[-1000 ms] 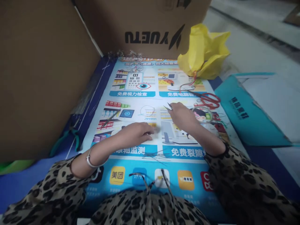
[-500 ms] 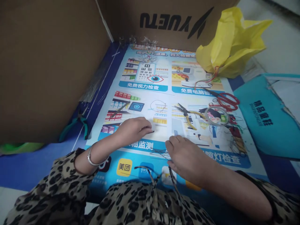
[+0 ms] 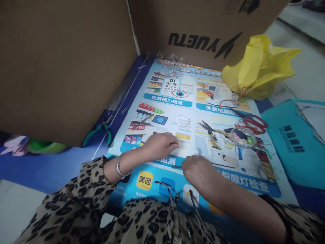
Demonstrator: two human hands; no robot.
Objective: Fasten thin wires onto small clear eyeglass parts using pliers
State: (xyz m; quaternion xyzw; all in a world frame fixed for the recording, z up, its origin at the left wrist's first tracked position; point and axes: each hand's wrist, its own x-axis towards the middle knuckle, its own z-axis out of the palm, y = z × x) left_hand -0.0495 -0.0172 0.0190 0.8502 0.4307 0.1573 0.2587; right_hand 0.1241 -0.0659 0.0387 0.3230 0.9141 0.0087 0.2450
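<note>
My left hand [image 3: 162, 145] is closed, thumb and fingertips pressed together above the printed poster [image 3: 188, 135]; whatever is between them is too small to make out. To its right, my right hand [image 3: 196, 169] is curled shut. A bundle of thin dark wires [image 3: 177, 166] pokes out from its left side, close to the poster surface. Beyond the hands lie yellow-handled needle-nose pliers [image 3: 212, 134], a roll of clear tape [image 3: 243, 138] and red-handled scissors [image 3: 254, 122]. A loop of thin wire [image 3: 182, 121] lies just past my left hand.
Cardboard walls [image 3: 63, 67] stand at left and back. Green-handled pliers [image 3: 98, 134] lie by the left wall, near thin straight wires [image 3: 118, 98]. Clear bead-like pieces [image 3: 174, 64] sit at the back. A yellow bag [image 3: 261, 67] and a teal bag [image 3: 294, 142] are at right.
The view has shifted, so everything sits further right and lower. My hands stay close together, both closed; less of the dark wire bundle shows beside my right hand.
</note>
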